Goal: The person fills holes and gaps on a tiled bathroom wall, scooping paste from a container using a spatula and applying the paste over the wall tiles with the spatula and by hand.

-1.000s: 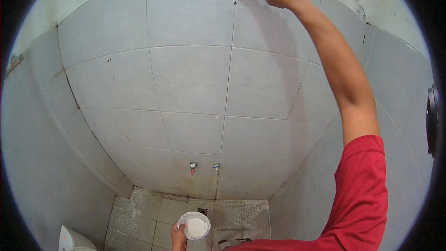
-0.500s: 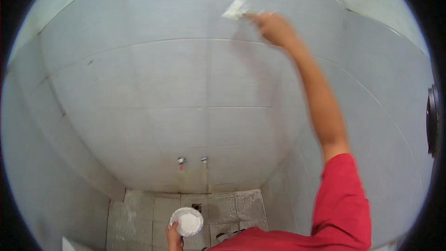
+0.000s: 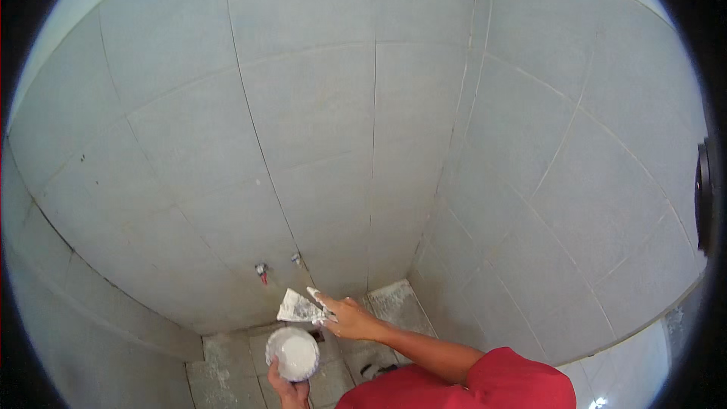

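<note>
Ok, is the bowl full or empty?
Not empty: white material shows inside the bowl in the left hand; how full, I cannot tell.

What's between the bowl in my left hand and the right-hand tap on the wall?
In the head view, the scraper in your right hand shows between the bowl and that tap, with bare wall tile above it.

Large grey rectangular wall tiles (image 3: 318,106) present a smooth, mostly matt face, while the square grey-brown floor tiles (image 3: 219,367) look rough and stained, mottled with a pale crust at the floor's far right corner. A small metallic-looking tap with a red handle (image 3: 262,270) gives a dull shine. Soft white paste (image 3: 297,357) fills a round white bowl (image 3: 270,347) with a smeared rim and coats a flat, wide-bladed scraper (image 3: 294,307) in patches. The red sleeve (image 3: 522,379) is matt, creased cloth.
</note>
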A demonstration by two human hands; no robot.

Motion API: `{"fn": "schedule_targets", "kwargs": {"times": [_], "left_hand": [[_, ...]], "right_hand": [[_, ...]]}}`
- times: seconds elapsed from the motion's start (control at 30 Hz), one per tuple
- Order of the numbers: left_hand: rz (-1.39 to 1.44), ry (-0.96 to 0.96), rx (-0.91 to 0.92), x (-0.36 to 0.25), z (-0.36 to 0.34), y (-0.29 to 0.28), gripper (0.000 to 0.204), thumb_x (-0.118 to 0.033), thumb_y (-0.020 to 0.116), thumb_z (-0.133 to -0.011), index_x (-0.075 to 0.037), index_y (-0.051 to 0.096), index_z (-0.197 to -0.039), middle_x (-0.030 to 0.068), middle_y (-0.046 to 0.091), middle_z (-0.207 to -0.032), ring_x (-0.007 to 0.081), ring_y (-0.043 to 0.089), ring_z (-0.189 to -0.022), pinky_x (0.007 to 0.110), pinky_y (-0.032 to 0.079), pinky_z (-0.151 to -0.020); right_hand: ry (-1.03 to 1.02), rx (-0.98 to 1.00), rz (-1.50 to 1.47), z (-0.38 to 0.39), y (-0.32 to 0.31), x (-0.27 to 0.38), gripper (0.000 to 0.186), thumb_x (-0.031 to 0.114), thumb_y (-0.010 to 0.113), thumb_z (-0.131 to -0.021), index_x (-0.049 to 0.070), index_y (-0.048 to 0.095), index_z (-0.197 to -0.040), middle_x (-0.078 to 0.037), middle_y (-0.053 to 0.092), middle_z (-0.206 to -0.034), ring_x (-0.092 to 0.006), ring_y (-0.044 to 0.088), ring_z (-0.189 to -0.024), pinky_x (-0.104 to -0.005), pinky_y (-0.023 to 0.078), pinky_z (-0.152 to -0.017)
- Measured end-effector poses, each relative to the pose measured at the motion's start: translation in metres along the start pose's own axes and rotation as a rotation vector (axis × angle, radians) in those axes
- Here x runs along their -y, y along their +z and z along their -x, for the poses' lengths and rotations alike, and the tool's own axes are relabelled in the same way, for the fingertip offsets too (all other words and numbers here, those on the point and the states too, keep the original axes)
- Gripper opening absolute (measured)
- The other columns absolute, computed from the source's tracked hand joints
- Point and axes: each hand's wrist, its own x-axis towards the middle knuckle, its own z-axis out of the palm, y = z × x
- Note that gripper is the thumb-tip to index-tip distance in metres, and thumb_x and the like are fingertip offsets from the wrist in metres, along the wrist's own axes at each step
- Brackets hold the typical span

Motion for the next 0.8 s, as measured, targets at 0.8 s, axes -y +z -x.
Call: {"fn": "schedule_targets", "kwargs": {"times": [0.8], "left_hand": [[0.383, -0.175, 0.235, -0.006, -0.033, 0.028, 0.066, -0.055, 0.034, -0.092, -0.013, 0.043, -0.142, 0.0099, 0.049, -0.141, 0.0312, 0.049, -0.128, 0.05, 0.04, -0.107]], "right_hand": [[0.071, -0.066, 0.038, -0.005, -0.016, 0.017, 0.048, 0.017, 0.067, -0.08, 0.007, 0.059, -0.126, -0.019, 0.068, -0.107, -0.0331, 0.068, -0.092, -0.0418, 0.052, -0.082]]}}
